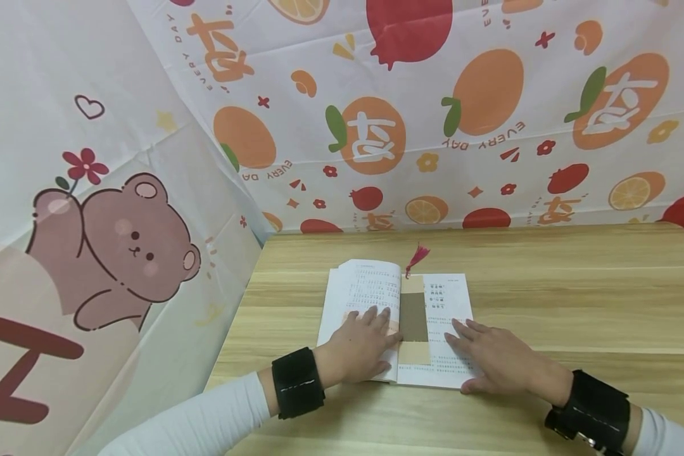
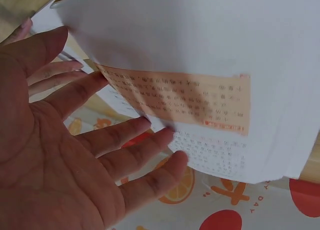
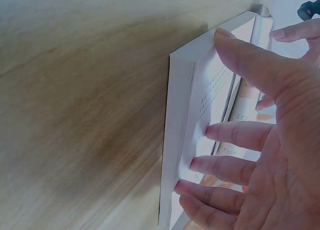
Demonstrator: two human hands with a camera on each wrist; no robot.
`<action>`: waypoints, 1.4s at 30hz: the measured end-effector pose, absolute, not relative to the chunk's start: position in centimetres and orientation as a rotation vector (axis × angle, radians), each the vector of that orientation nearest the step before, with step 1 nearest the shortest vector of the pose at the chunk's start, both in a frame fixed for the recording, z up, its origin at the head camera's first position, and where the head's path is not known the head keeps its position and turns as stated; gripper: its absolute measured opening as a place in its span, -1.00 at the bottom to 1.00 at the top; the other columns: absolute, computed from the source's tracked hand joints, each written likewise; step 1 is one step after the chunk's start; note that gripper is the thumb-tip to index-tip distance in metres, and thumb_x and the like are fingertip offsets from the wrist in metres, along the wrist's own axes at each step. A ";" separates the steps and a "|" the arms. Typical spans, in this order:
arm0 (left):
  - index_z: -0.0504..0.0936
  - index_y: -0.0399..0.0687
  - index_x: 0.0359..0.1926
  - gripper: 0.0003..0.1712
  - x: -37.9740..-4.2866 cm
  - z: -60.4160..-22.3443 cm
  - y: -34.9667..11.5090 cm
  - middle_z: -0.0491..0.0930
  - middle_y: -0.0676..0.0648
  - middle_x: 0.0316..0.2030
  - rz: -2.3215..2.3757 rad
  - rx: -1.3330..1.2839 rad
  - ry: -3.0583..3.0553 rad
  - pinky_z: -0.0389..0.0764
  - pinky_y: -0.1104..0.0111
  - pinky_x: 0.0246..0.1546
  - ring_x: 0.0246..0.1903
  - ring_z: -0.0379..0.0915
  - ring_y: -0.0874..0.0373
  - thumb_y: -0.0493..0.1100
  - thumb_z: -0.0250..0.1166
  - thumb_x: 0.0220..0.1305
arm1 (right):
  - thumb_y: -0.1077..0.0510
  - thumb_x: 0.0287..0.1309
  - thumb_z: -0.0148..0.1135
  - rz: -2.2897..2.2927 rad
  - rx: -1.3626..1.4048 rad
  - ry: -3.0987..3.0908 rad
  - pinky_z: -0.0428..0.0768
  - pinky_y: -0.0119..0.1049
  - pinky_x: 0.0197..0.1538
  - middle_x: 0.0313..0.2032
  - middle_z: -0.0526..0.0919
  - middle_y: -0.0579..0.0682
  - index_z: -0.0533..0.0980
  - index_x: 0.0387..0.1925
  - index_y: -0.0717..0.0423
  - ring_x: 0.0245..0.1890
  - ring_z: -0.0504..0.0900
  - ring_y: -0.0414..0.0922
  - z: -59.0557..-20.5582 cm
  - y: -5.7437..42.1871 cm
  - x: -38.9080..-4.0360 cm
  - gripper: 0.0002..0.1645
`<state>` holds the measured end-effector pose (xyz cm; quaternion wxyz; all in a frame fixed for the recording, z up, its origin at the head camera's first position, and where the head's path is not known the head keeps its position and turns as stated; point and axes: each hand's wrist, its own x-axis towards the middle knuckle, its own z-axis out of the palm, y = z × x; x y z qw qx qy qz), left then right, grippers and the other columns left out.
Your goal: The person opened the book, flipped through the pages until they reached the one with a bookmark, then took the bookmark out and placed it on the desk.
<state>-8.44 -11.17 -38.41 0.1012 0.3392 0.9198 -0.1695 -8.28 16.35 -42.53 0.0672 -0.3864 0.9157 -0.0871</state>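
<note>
An open book [image 1: 449, 297] with printed text lies on the table, its left page bowed up toward the spine. Along the inner side of the right page lies a tan bookmark [image 1: 414, 316] with a darker brown middle and a red tassel [image 1: 418, 255] past the book's top edge. My left hand [image 1: 358, 345] rests on the left page with spread fingers, the thumb beside the bookmark. In the left wrist view its fingertips touch the page near an orange text box [image 2: 200, 97]. My right hand [image 1: 493, 354] presses the right page's outer part with extended fingers [image 3: 235, 135].
The wood-grain table [image 1: 576, 304] extends to both sides of the book. Behind it hangs a white cloth [image 1: 422, 107] printed with fruit, and a cloth with a bear print [image 1: 137, 240] hangs at the left. Black bands [image 1: 298, 383] circle both wrists.
</note>
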 end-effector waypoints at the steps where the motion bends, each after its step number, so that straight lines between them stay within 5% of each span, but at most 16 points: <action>1: 0.45 0.38 0.39 -0.39 -8.4 -38.3 -11.1 0.29 -0.08 0.46 -0.498 1.010 2.716 0.46 0.01 0.25 0.40 0.26 -0.07 0.25 0.22 0.35 | -0.31 -0.06 0.49 -0.261 -1.160 2.762 0.58 0.21 0.09 0.32 0.45 0.32 0.48 0.30 0.22 0.25 0.48 0.35 -42.5 16.3 -8.2 0.00; 8: 0.52 0.34 0.34 -0.41 -7.9 -37.8 -10.7 0.28 -0.02 0.47 -0.464 0.975 2.678 0.37 -0.01 0.33 0.44 0.21 -0.09 0.21 0.31 0.30 | -0.20 -0.15 0.59 -0.262 -1.121 2.765 0.56 0.20 0.11 0.23 0.49 0.38 0.51 0.21 0.31 0.19 0.52 0.34 -41.8 15.4 -8.2 -0.02; 21: 0.48 0.32 0.36 -0.38 -8.0 -38.2 -11.1 0.31 -0.07 0.46 -0.409 0.943 2.698 0.48 0.00 0.24 0.29 0.41 -0.19 0.17 0.33 0.30 | -0.03 -0.01 0.56 -0.494 -0.916 2.749 0.60 -0.19 -0.18 -0.17 0.58 0.03 0.62 -0.08 0.22 -0.25 0.53 -0.11 -41.3 13.1 -12.2 -0.45; 27: 0.51 0.29 0.34 -0.38 -8.0 -38.3 -11.0 0.35 -0.08 0.43 -0.419 0.979 2.705 0.51 0.03 0.21 0.24 0.46 -0.16 0.17 0.35 0.28 | 0.14 0.11 0.46 -0.734 -0.734 2.699 0.61 -0.18 -0.11 -0.27 0.64 0.05 0.58 -0.05 0.39 -0.29 0.57 -0.14 -41.7 12.0 -14.3 -0.54; 32: 0.52 0.28 0.33 -0.39 -7.9 -38.4 -11.1 0.37 -0.08 0.41 -0.449 1.019 2.719 0.55 0.06 0.15 0.19 0.50 -0.15 0.19 0.35 0.27 | 0.27 0.20 0.31 -0.958 -0.509 2.601 0.65 -0.30 -0.34 -0.33 0.60 0.08 0.53 -0.07 0.45 -0.47 0.60 -0.15 -41.9 10.9 -15.1 -0.66; 42: 0.52 0.27 0.32 -0.38 -8.2 -38.6 -11.2 0.37 -0.08 0.41 -0.419 1.036 2.717 0.56 0.05 0.16 0.20 0.49 -0.16 0.19 0.36 0.26 | 0.29 0.32 0.06 -1.415 -0.043 2.297 0.72 -0.28 -0.30 -0.19 0.64 0.23 0.41 0.10 0.47 -0.25 0.68 -0.04 -42.0 8.9 -15.3 -0.61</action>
